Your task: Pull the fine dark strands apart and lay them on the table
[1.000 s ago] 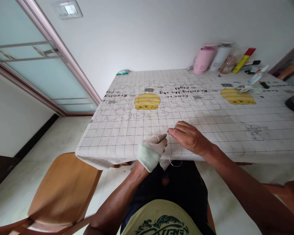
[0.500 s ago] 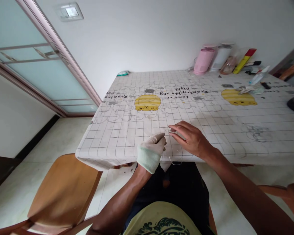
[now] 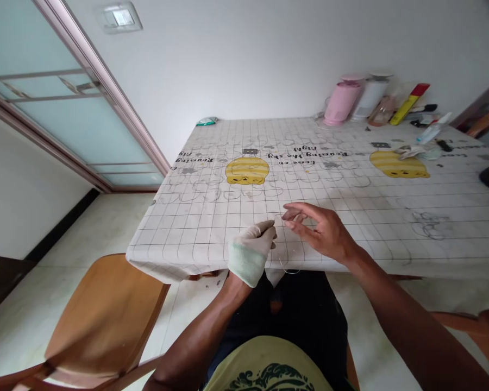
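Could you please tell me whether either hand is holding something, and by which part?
The gloved left hand seems to pinch a thin wire; where along it cannot be told. The right hand is open, nothing visibly held.

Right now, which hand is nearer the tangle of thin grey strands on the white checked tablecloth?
Right. The bare right hand is left of the tangle, apart from it; the white-gloved left hand is farther left.

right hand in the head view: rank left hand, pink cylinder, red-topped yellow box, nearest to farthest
1. Left hand, gloved, just left of the right hand
2. Pink cylinder, near the wall
3. Red-topped yellow box, along that wall, farther right
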Motion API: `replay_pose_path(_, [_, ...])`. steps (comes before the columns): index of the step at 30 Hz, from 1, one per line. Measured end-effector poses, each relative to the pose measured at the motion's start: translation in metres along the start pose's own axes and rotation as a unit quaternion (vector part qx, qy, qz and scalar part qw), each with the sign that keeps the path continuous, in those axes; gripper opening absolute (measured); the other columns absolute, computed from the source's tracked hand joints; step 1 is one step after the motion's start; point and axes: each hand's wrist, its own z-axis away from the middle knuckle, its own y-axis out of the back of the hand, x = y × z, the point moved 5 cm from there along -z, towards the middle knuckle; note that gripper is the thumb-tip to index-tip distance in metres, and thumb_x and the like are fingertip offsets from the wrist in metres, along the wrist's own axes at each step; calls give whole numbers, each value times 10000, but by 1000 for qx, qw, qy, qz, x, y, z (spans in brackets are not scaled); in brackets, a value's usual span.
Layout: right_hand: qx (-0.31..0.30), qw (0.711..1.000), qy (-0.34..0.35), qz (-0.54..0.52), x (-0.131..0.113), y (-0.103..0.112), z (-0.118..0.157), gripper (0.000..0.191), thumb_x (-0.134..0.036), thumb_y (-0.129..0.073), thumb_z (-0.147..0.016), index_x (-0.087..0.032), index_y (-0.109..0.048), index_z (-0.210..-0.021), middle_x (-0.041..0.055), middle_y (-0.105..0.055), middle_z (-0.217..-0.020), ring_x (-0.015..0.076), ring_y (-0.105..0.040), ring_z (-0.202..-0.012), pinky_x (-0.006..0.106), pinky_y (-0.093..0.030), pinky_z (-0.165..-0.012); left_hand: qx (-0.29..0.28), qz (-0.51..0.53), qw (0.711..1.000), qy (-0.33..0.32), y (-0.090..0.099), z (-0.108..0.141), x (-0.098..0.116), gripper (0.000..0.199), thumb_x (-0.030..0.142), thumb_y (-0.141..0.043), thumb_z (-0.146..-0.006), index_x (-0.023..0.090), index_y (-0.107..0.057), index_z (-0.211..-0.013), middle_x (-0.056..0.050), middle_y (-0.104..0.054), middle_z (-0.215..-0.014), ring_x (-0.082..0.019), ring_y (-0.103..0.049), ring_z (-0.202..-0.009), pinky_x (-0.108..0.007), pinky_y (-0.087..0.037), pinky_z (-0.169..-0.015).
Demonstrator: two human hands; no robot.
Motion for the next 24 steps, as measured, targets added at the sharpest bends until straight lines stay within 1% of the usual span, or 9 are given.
replay_pose_path(3, [-23, 984, -106, -144, 3, -9, 4, 293, -459, -644, -1002, -254, -724, -1195, 72, -758, -1071, 231, -712, -964, 372, -593, -796, 2, 2, 1000, -12, -2, -2, 1, 429, 282, -627, -920, 212, -706, -1335, -3, -752, -831, -92, -657, -637, -200, -503, -608])
replay_pose_path(6, [-43, 953, -154, -256, 8, -26, 3, 280, -477, -689, -968, -222, -745, -1070, 70, -740, -977, 210, -696, -892, 352, -577, -773, -2, -35, 999, -26, -3, 0, 4, 589, 278, -630, -918, 213, -565, -1500, 32, -725, -721, -105, -653, -629, -211, -500, -626])
replay_pose_path(8, [-6, 934, -171, -315, 17, -30, -1, 291, -484, -695, -959, -207, -731, -1042, 64, -715, -927, 192, -677, -840, 345, -572, -751, -3, -50, 998, -37, -2, 3, 6, 635, 268, -629, -916, 213, -519, -1539, 44, -713, -676, -113, -666, -647, -214, -508, -660])
replay_pose_path(11, [45, 915, -178, -360, 28, -29, -3, 336, -507, -620, -997, -192, -699, -1081, 74, -699, -936, 186, -672, -823, 341, -576, -721, 6, -36, 999, -40, 3, 4, 5, 651, 256, -620, -916, 216, -498, -1554, 36, -740, -724, -115, -683, -656, -217, -519, -669])
replay_pose_path(12, [37, 920, -175, -349, 28, -27, -3, 346, -510, -605, -1005, -189, -695, -1098, 81, -704, -954, 189, -679, -835, 343, -580, -726, 7, -28, 999, -38, 5, 2, 4, 644, 260, -622, -917, 218, -504, -1549, 30, -751, -755, -114, -687, -653, -217, -522, -666])
replay_pose_path(14, [-24, 946, -159, -283, 22, -27, 1, 339, -506, -624, -996, -192, -710, -1091, 80, -724, -963, 194, -693, -846, 343, -585, -741, 5, -10, 999, -34, 6, -1, 1, 614, 266, -632, -917, 220, -537, -1522, 18, -763, -795, -111, -689, -645, -218, -529, -660])
replay_pose_path(17, [-98, 982, -109, -117, 8, -27, 8, 252, -462, -704, -955, -228, -740, -1040, 35, -747, -912, 180, -700, -805, 307, -570, -710, -6, 36, 999, -31, 4, -8, -4, 545, 264, -652, -915, 202, -606, -1454, 3, -762, -806, -107, -689, -648, -222, -550, -685])
replay_pose_path(20, [-81, 996, -8, 34, -5, -28, 12, 151, -369, -670, -990, -245, -747, -1027, 21, -762, -902, 169, -693, -763, 292, -537, -668, -4, 82, 996, -29, 0, -12, -9, 473, 254, -667, -908, 160, -663, -1372, -16, -761, -811, -105, -689, -659, -226, -568, -703])
replay_pose_path(24, [-64, 980, 112, 149, -10, -35, 15, 187, -283, -577, -1041, -244, -758, -1016, 36, -762, -826, 181, -681, -716, 320, -526, -676, 8, 73, 997, -17, 0, -13, -10, 417, 252, -672, -905, 149, -699, -1308, -17, -751, -776, -107, -684, -656, -225, -572, -699])
